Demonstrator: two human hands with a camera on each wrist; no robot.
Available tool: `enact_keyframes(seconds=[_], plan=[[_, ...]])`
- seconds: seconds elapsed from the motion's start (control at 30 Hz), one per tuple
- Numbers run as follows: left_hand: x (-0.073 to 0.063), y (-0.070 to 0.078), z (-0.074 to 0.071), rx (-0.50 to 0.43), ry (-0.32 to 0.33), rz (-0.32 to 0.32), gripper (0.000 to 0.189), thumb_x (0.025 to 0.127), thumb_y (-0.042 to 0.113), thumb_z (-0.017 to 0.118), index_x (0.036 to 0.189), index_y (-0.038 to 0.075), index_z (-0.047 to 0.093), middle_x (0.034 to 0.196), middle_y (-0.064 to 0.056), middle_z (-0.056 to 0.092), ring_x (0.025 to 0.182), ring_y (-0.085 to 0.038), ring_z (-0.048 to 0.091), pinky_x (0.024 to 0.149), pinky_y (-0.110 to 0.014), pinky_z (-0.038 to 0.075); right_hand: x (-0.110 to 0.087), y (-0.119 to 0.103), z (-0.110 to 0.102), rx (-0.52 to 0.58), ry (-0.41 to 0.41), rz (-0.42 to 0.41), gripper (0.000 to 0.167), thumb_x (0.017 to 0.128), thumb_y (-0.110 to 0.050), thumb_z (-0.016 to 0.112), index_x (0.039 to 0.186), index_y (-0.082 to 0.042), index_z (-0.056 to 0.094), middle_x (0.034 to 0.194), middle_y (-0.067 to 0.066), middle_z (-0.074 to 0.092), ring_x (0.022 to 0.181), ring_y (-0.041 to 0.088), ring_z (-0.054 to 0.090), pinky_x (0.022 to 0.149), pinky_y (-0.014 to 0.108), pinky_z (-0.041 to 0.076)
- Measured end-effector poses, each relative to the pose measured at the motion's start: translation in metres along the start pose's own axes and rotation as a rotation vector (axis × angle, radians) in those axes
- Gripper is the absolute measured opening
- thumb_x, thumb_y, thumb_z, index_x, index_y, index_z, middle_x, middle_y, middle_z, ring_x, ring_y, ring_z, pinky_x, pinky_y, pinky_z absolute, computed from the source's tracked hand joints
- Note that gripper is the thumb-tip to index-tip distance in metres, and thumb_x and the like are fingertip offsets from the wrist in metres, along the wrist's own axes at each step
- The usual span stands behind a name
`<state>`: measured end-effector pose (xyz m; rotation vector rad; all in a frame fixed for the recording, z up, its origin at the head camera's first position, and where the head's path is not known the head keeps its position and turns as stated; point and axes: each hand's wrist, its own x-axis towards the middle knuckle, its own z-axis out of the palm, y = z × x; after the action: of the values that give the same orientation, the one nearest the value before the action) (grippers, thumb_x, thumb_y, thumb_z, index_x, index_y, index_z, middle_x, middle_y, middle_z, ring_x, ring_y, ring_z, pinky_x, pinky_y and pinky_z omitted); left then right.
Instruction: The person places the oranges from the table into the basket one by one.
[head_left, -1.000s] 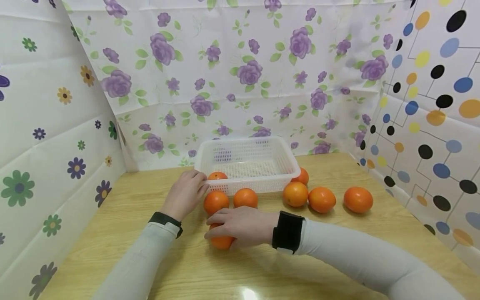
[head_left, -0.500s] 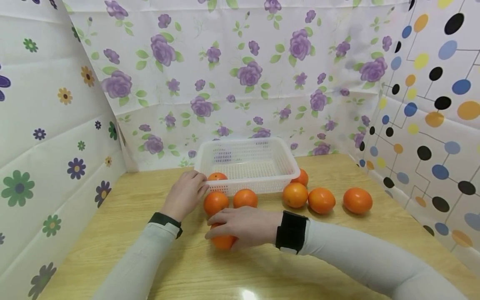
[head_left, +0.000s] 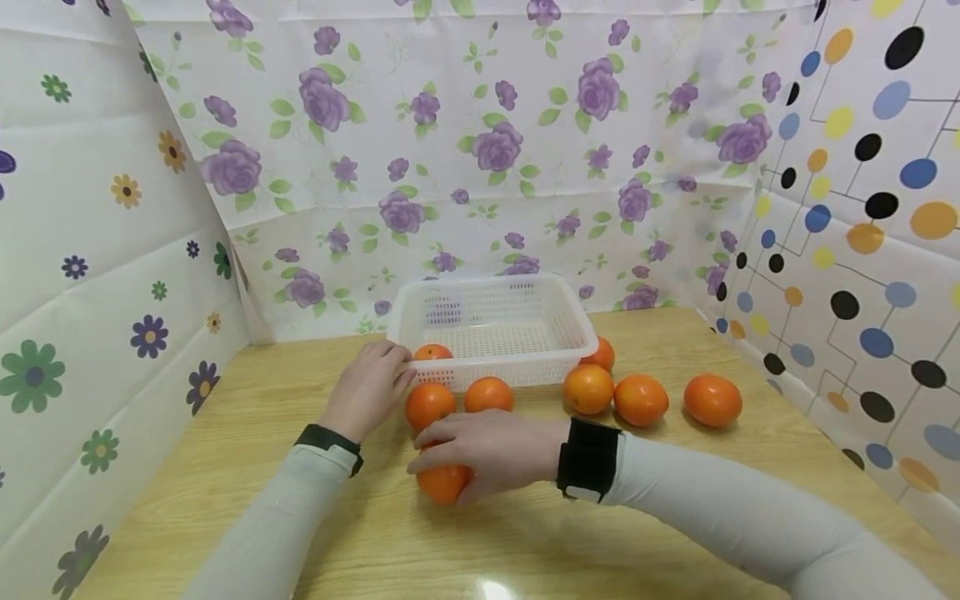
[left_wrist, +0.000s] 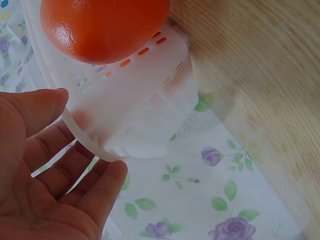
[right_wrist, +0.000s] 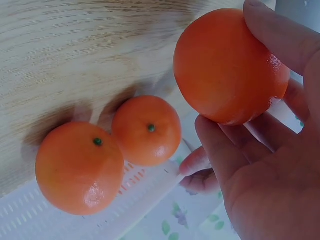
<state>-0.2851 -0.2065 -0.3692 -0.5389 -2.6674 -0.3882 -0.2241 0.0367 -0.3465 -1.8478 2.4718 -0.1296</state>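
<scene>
My left hand [head_left: 367, 387] holds the front left corner of a white plastic basket [head_left: 510, 372]. In the left wrist view, the thumb lies over the basket's rim [left_wrist: 82, 137] and the other fingers reach beneath it. My right hand [head_left: 498, 450] grips an orange [head_left: 442, 487] in front of the basket; thumb and fingers curve round that orange [right_wrist: 225, 65] in the right wrist view. Two more oranges, one on the left [head_left: 431, 407] and one on the right [head_left: 488, 394], rest by the basket's front wall. Inside the basket sits another orange [head_left: 432, 352], partly hidden by the rim.
Several oranges lie on the wooden table [head_left: 600, 508] to the right, one [head_left: 600, 355] partly behind the basket's corner and another [head_left: 712, 401] farthest right. Flowered cloth [head_left: 480, 167] hangs behind the basket. A dotted cloth [head_left: 862, 275] stands along the right side.
My right wrist has shifted slightly to the right, and a little more of the gripped orange shows. The left hand stays on the basket, which has not visibly moved.
</scene>
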Motion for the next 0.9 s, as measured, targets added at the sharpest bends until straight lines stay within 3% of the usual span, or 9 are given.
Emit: enact_keyframes(seconds=[0.3, 0.63, 0.9], plan=[[-0.001, -0.002, 0.0, -0.008, 0.024, 0.026, 0.023, 0.108, 0.018, 0.076, 0.123, 0.001, 0.073, 0.124, -0.018, 0.07, 0.121, -0.039, 0.062, 0.108, -0.053, 0.057, -0.005, 0.001, -0.013, 0.083, 0.022, 0.024, 0.068, 0.092, -0.033, 0.093, 0.153, -0.02, 0.066, 0.155, 0.002, 0.059, 0.14, 0.016, 0.056, 0.118, 0.026, 0.045], [-0.001, -0.001, 0.0, -0.009, 0.018, 0.026, 0.023, 0.107, 0.019, 0.076, 0.123, 0.002, 0.074, 0.123, -0.017, 0.07, 0.12, -0.039, 0.062, 0.107, -0.052, 0.058, -0.008, 0.003, -0.02, 0.064, 0.073, 0.003, 0.07, 0.091, -0.033, 0.095, 0.152, -0.02, 0.065, 0.154, 0.002, 0.06, 0.136, 0.017, 0.058, 0.116, 0.026, 0.046], [0.0, -0.002, 0.001, -0.007, 0.001, 0.014, 0.023, 0.108, 0.019, 0.076, 0.124, 0.002, 0.073, 0.123, -0.017, 0.07, 0.12, -0.039, 0.062, 0.108, -0.052, 0.057, -0.007, 0.002, -0.023, 0.046, 0.091, 0.053, 0.067, 0.092, -0.038, 0.093, 0.152, -0.025, 0.066, 0.153, -0.004, 0.06, 0.136, 0.013, 0.056, 0.11, 0.024, 0.05]])
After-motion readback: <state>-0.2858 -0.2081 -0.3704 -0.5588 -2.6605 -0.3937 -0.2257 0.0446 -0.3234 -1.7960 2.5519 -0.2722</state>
